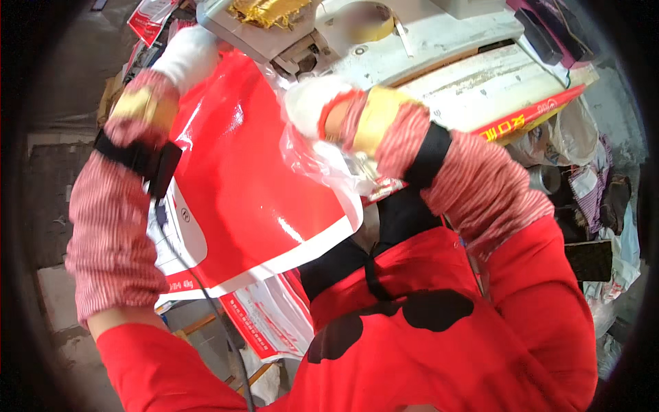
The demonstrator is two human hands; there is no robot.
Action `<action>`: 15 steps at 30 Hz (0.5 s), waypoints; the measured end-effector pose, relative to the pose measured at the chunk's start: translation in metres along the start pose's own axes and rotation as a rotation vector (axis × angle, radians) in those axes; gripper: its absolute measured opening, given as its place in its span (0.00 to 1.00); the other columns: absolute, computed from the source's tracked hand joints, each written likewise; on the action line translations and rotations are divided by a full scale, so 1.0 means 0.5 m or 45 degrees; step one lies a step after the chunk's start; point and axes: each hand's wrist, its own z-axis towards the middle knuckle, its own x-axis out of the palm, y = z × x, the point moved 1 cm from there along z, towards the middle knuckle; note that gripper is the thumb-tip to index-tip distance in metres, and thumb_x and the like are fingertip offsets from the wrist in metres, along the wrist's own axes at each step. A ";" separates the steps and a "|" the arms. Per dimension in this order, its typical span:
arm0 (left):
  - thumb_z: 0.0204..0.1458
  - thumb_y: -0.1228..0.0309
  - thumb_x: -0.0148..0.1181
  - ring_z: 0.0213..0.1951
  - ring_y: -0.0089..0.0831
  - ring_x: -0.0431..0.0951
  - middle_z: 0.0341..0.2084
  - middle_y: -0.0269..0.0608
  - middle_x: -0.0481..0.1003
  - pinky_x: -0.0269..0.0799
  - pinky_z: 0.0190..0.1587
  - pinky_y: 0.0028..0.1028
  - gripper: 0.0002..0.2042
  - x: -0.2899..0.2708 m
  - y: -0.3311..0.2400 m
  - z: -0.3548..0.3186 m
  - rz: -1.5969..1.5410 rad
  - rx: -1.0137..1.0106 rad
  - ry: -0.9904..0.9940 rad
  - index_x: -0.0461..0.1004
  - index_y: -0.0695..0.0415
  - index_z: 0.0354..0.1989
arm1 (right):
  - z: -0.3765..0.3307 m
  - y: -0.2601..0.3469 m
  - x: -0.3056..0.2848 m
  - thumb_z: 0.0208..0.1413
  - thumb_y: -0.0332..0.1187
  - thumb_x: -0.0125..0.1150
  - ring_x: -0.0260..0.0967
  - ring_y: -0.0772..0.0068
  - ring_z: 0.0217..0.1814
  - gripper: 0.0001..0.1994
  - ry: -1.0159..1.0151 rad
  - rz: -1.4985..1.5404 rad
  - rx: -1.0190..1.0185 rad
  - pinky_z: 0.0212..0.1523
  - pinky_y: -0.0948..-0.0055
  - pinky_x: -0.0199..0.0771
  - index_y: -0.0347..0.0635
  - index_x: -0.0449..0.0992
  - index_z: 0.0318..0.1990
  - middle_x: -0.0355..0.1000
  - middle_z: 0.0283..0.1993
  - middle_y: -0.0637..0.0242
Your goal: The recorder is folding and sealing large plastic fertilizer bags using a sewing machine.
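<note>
A large glossy red-and-white printed sack [254, 172] hangs spread out between my hands, with a crumpled translucent plastic edge on its right side. My left hand [189, 58], in a white glove, is closed on the sack's far left edge, its fingers mostly hidden and slightly blurred. My right hand [312, 104], also white-gloved, is closed in a rounded grip at the sack's right edge, beside the clear plastic. Just beyond both hands stands a pale machine head [271, 38], apparently a sewing machine, with frayed yellow cloth [271, 10] on top.
A worn pale machine table [467, 86] extends to the right, with a roll of tape [374, 24] on it. Another red-and-white sack [264, 316] lies below the held one. A dark cable [220, 309] runs from my left wrist. Bags and cloths [594, 185] crowd the right side.
</note>
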 end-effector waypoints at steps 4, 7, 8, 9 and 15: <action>0.38 0.71 0.56 0.29 0.43 0.72 0.22 0.45 0.72 0.67 0.36 0.34 0.09 -0.191 -0.204 -0.030 -0.329 0.430 0.215 0.74 0.59 0.29 | 0.049 -0.093 0.021 0.41 0.35 0.54 0.71 0.60 0.31 0.09 0.097 0.496 -0.418 0.33 0.66 0.69 0.46 0.78 0.30 0.74 0.32 0.59; 0.35 0.60 0.65 0.29 0.44 0.72 0.25 0.50 0.71 0.69 0.31 0.35 0.21 -0.231 -0.304 -0.034 -0.627 0.765 0.323 0.73 0.54 0.39 | 0.065 -0.093 0.019 0.39 0.40 0.55 0.70 0.61 0.33 0.13 0.202 0.350 -0.304 0.34 0.67 0.69 0.47 0.78 0.32 0.74 0.35 0.61; 0.34 0.59 0.66 0.29 0.41 0.72 0.24 0.47 0.71 0.69 0.31 0.34 0.24 -0.227 -0.333 -0.048 -0.935 0.858 0.455 0.71 0.56 0.41 | 0.029 -0.082 -0.013 0.40 0.39 0.55 0.70 0.60 0.30 0.11 0.279 0.283 -0.253 0.33 0.67 0.68 0.48 0.78 0.31 0.74 0.34 0.61; 0.34 0.59 0.66 0.29 0.41 0.72 0.24 0.47 0.71 0.69 0.31 0.34 0.24 -0.239 -0.336 -0.059 -0.920 0.858 0.472 0.71 0.56 0.41 | 0.026 -0.071 -0.014 0.40 0.41 0.54 0.70 0.59 0.31 0.13 0.250 0.333 -0.244 0.33 0.67 0.68 0.50 0.77 0.33 0.74 0.32 0.63; 0.41 0.72 0.50 0.13 0.26 0.68 0.11 0.33 0.67 0.65 0.19 0.25 0.06 -0.354 -0.285 -0.086 -0.910 0.484 1.318 0.72 0.60 0.20 | 0.033 -0.085 0.031 0.39 0.38 0.53 0.69 0.55 0.30 0.10 0.215 -0.076 -0.552 0.31 0.66 0.70 0.49 0.76 0.30 0.73 0.31 0.60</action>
